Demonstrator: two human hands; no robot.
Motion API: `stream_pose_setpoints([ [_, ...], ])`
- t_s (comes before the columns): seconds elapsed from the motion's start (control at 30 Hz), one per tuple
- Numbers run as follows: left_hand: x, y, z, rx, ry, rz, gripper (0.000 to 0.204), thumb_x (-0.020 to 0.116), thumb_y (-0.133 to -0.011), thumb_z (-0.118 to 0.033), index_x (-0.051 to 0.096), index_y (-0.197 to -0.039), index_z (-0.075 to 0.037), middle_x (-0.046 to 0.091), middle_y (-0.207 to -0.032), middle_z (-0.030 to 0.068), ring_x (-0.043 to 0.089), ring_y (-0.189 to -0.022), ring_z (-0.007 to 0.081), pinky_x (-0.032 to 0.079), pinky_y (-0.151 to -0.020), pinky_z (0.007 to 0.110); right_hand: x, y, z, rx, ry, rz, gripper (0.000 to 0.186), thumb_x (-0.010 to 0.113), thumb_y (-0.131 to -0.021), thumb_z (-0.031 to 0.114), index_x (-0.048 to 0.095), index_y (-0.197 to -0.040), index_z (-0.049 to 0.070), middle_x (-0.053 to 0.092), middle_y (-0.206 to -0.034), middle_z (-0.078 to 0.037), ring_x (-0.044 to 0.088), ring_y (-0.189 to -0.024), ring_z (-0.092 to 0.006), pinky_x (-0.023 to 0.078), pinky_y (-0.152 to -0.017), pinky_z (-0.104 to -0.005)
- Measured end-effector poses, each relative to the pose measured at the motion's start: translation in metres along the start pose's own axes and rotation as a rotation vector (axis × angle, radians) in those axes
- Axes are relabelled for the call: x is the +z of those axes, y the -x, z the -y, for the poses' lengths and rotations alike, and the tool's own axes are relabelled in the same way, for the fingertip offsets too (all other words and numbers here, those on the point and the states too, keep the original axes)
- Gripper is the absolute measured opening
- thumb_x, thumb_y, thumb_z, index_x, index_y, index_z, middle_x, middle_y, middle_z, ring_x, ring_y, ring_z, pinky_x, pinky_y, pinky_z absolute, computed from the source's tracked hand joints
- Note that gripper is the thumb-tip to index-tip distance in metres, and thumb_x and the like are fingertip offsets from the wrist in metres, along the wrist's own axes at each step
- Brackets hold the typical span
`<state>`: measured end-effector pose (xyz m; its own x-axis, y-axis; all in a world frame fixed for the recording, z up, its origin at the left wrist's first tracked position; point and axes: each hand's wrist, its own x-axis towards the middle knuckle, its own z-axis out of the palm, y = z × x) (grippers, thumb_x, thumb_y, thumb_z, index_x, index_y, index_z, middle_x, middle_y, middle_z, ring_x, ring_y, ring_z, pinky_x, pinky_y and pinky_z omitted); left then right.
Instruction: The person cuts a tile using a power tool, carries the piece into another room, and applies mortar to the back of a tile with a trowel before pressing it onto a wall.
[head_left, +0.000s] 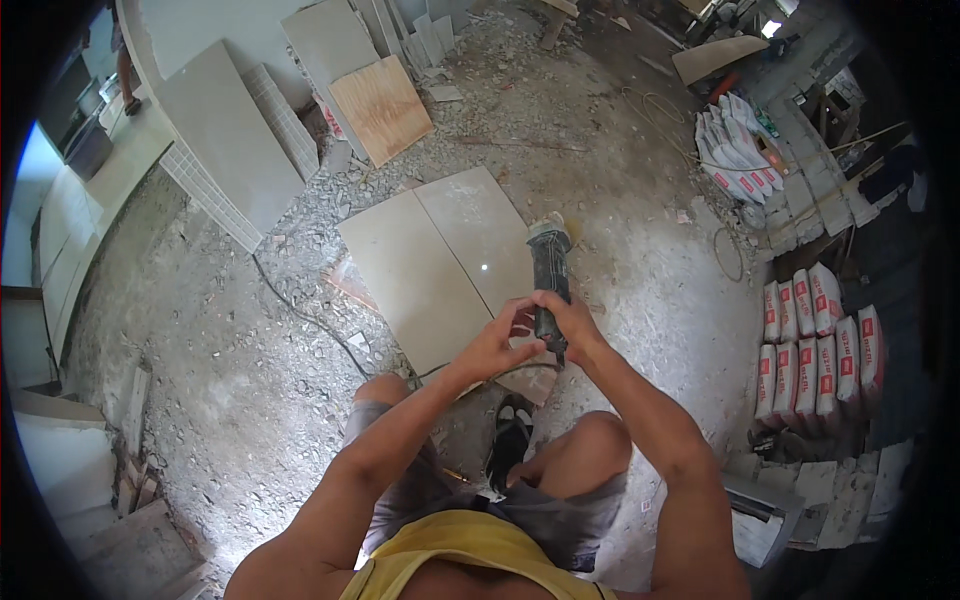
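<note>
The angle grinder [550, 275], above the pale tile's [468, 215] right edge, looks heavy and hard-cased — best held round its slim body, clear of the far head — the right hand [572, 322] wrapping its near part, the left hand [498, 345] half-curled alongside, grip unclear.

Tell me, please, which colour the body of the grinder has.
The grinder has a dark grey to black body, seen in the head view.

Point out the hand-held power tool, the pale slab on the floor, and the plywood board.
Power tool [551, 282]: head view, middle of its dark body.
Pale slab [425, 265]: head view, left of its dark line.
Plywood board [381, 110]: head view, face centre.
</note>
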<state>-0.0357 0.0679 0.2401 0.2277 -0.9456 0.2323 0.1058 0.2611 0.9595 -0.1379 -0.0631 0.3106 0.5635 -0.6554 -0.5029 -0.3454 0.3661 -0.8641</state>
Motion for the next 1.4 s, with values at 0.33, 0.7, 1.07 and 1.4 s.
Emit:
stream_pose_setpoints([
  [0.33, 0.018, -0.108, 0.044, -0.389, -0.09, -0.635, 0.092, 0.071, -0.08, -0.052, 0.031, -0.128, 0.015, 0.062, -0.103, 0.0273, 0.063, -0.095, 0.0295, 0.05, -0.086, 0.04, -0.003, -0.054, -0.035, -0.438, 1.018, -0.356, 0.057, 0.071, -0.079, 0.036, 0.047, -0.121, 0.006, 0.066, -0.098, -0.019, 0.065, -0.094, -0.0387, 0.049, -0.074, -0.0488],
  [0.7, -0.059, -0.117, 0.084, -0.348, 0.638, -0.776, 0.037, 0.073, -0.084, -0.032, 0.053, -0.099, -0.005, 0.059, -0.09, 0.0078, 0.06, -0.073, 0.0167, 0.054, -0.062, 0.033, 0.017, -0.112, -0.034, -0.437, 0.552, 0.188, 0.08, 0.074, -0.075, 0.012, 0.028, -0.139, 0.002, 0.051, -0.112, -0.021, 0.053, -0.107, -0.0336, 0.049, -0.087, -0.0434],
  [1.07, -0.119, -0.1, 0.089, -0.33, 0.848, -0.556, 0.051, 0.056, -0.088, -0.052, 0.059, -0.108, -0.005, 0.067, -0.091, 0.0088, 0.066, -0.08, 0.0216, 0.055, -0.079, 0.036, 0.073, -0.236, -0.018, 0.076, 0.039, 0.55, 0.052, 0.046, -0.093, 0.065, 0.057, -0.082, 0.015, 0.048, -0.061, 0.007, 0.046, -0.051, -0.0036, 0.036, -0.044, -0.0253],
  [1.4, -0.13, -0.104, 0.092, -0.499, 0.698, -0.413, 0.053, 0.062, -0.085, -0.05, 0.058, -0.11, -0.004, 0.066, -0.093, 0.009, 0.067, -0.078, 0.0197, 0.057, -0.074, 0.032, 0.084, -0.253, -0.028, 0.224, -0.312, 0.394, 0.053, 0.049, -0.091, 0.061, 0.06, -0.103, 0.011, 0.062, -0.073, -0.003, 0.06, -0.055, -0.0132, 0.052, -0.047, -0.0306],
])
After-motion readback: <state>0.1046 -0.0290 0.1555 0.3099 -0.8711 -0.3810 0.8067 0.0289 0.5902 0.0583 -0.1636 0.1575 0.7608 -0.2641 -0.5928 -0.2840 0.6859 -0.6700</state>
